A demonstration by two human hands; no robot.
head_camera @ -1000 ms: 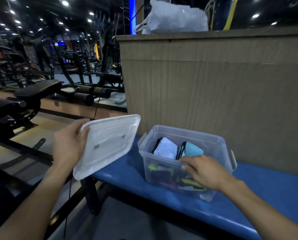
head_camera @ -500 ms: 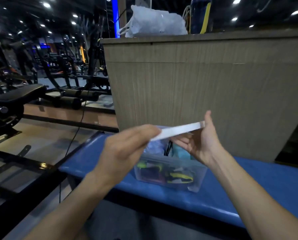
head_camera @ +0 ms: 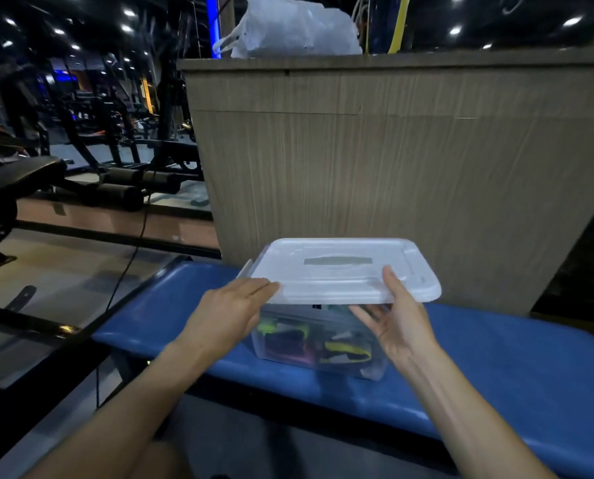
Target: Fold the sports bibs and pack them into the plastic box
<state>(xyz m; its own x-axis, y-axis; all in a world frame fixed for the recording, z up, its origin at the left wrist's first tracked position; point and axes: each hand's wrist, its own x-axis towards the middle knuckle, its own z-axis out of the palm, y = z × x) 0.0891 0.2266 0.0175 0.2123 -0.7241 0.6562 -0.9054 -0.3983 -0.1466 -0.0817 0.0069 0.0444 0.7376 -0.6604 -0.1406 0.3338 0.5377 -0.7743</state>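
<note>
A clear plastic box (head_camera: 288, 354) stands on the blue padded bench (head_camera: 530, 371). Folded sports bibs (head_camera: 343, 349) in yellow, pink and dark colours show through its front wall. A white translucent lid (head_camera: 340, 271) lies level over the box's top. My left hand (head_camera: 230, 312) holds the lid's near left edge, fingers on top. My right hand (head_camera: 399, 316) holds the near right edge, thumb on top and fingers spread beneath.
A tall wood-grain counter (head_camera: 392, 160) rises just behind the bench, with a white plastic bag (head_camera: 288, 29) on top. Black gym machines and a padded seat (head_camera: 15, 174) fill the left. A cable (head_camera: 129, 264) trails on the floor.
The lid went from my left hand beside the box, to edge-on between both hands, to lying flat over the box. My right hand left the box's contents and took the lid's right edge.
</note>
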